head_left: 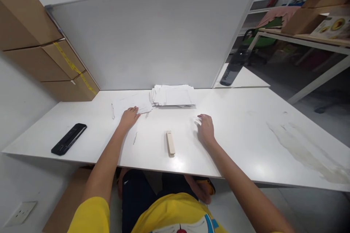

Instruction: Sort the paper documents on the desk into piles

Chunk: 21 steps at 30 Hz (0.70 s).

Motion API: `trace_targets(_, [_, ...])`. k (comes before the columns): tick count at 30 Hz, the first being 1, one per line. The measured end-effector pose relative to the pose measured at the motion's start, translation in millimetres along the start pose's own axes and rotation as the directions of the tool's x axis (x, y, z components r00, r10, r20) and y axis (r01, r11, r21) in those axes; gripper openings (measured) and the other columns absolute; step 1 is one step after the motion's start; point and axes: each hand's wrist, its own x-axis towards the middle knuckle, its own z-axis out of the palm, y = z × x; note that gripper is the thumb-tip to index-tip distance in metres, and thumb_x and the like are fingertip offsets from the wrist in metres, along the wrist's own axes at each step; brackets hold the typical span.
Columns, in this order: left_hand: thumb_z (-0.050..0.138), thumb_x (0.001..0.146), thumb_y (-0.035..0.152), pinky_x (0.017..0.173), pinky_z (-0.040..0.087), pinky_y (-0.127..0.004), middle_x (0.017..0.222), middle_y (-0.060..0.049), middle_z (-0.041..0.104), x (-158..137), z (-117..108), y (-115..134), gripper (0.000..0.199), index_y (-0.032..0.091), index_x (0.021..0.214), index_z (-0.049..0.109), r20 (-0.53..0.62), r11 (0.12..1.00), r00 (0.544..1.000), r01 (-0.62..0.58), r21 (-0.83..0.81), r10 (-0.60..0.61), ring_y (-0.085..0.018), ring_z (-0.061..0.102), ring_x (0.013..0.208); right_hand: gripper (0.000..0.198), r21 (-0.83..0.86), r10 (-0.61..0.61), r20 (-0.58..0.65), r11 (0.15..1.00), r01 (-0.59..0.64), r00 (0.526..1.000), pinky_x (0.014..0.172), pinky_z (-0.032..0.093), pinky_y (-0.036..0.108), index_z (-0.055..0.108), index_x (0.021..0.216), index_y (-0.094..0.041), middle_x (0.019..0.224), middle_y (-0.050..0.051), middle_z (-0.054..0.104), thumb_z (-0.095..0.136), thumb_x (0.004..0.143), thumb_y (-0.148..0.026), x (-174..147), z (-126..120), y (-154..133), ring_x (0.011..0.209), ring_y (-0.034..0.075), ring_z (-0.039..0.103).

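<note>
My left hand (130,118) lies open and flat, its fingertips on the right part of some white paper sheets (131,102). Over the white table (235,131), my right hand (206,127) is loosely bent with the index finger pointing left; it appears to hold nothing. Between my hands, closer to the front edge, rests a cream-coloured stapler (170,143). Behind it, against the board, sits a thick stack of white papers (175,95).
A black keyboard-like slab (69,139) lies at the table's left. A whiteboard (153,40) stands along the back. Cardboard boxes (71,89) are piled at the left, and a dark bottle (234,67) is at the back right. A thin pen-like item (113,111) lies left of the sheets.
</note>
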Motion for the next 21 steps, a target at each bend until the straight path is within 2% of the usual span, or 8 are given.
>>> trace_targets(10, [0.046,0.098,0.036,0.111,0.039,-0.041,0.142,-0.009,0.061,0.8,-16.4,5.6,0.038,0.018,0.127,0.064,-0.055,0.984,0.995,0.078,-0.161,-0.088,-0.03,0.05,0.131,0.041,-0.067,0.005,0.027,0.998,-0.003,1.0,0.103,0.036,0.044,0.064,0.088,-0.024,0.11,0.01,0.064,0.03,0.093,-0.046,0.4,1.7,-11.1,0.109,0.028,0.058])
trace_targets(13, [0.045,0.098,0.03,0.103,0.044,-0.041,0.117,-0.011,0.072,0.5,-24.2,8.2,0.028,0.019,0.104,0.07,-0.094,0.967,0.989,0.089,-0.239,-0.115,-0.03,0.06,0.117,0.042,-0.079,-0.016,0.031,0.997,0.018,0.999,0.103,0.036,0.045,0.063,0.088,-0.024,0.11,0.011,0.064,0.029,0.094,-0.047,0.9,1.9,-12.3,0.108,0.028,0.058])
trace_targets(15, [0.042,0.097,0.024,0.097,0.047,-0.042,0.102,-0.013,0.071,0.2,-31.6,10.6,0.027,0.018,0.093,0.068,-0.139,0.954,0.976,0.125,-0.273,-0.167,-0.031,0.063,0.107,0.043,-0.091,-0.02,0.038,0.996,0.023,0.999,0.104,0.035,0.045,0.063,0.088,-0.024,0.112,0.011,0.064,0.028,0.095,-0.047,1.3,2.1,-11.9,0.109,0.028,0.058])
trace_targets(17, [0.039,0.097,0.02,0.095,0.048,-0.043,0.101,-0.014,0.069,-1.4,-42.0,13.2,0.027,0.018,0.092,0.065,-0.198,0.944,0.954,0.163,-0.286,-0.225,-0.031,0.064,0.104,0.043,-0.098,-0.01,0.046,0.995,0.014,0.999,0.104,0.035,0.045,0.063,0.089,-0.023,0.114,0.012,0.064,0.027,0.096,-0.046,1.9,2.1,-10.4,0.109,0.028,0.058])
trace_targets(18, [0.038,0.097,0.02,0.095,0.048,-0.043,0.102,-0.013,0.067,-3.2,-48.2,14.3,0.026,0.019,0.093,0.063,-0.261,0.926,0.924,0.189,-0.327,-0.281,-0.03,0.063,0.104,0.043,-0.1,-0.007,0.048,0.995,0.012,0.999,0.104,0.036,0.045,0.063,0.089,-0.023,0.114,0.012,0.064,0.027,0.096,-0.046,2.4,2.2,-9.1,0.109,0.028,0.058])
trace_targets(19, [0.036,0.098,0.021,0.095,0.048,-0.042,0.101,-0.011,0.066,-6.0,-54.7,15.1,0.026,0.019,0.093,0.062,-0.347,0.89,0.864,0.214,-0.403,-0.364,-0.028,0.063,0.102,0.043,-0.102,-0.01,0.049,0.995,0.015,0.999,0.104,0.035,0.045,0.063,0.09,-0.023,0.115,0.012,0.064,0.027,0.096,-0.046,3.0,2.2,-7.5,0.109,0.028,0.058])
trace_targets(20, [0.035,0.1,0.024,0.094,0.048,-0.041,0.098,-0.01,0.065,-10.1,-61.2,15.5,0.026,0.02,0.093,0.06,-0.434,0.832,0.768,0.224,-0.507,-0.471,-0.026,0.062,0.099,0.043,-0.105,-0.014,0.051,0.994,0.019,0.999,0.105,0.035,0.046,0.064,0.09,-0.023,0.115,0.012,0.064,0.027,0.097,-0.046,3.8,2.1,-5.6,0.109,0.028,0.058])
trace_targets(21, [0.036,0.101,0.028,0.092,0.049,-0.04,0.094,-0.007,0.064,-15.6,-67.2,15.3,0.026,0.02,0.092,0.059,-0.494,0.753,0.641,0.209,-0.624,-0.588,-0.024,0.061,0.096,0.043,-0.109,-0.019,0.052,0.994,0.025,0.998,0.105,0.035,0.046,0.064,0.091,-0.023,0.115,0.012,0.064,0.028,0.097,-0.046,4.5,2.0,-3.4,0.111,0.028,0.057])
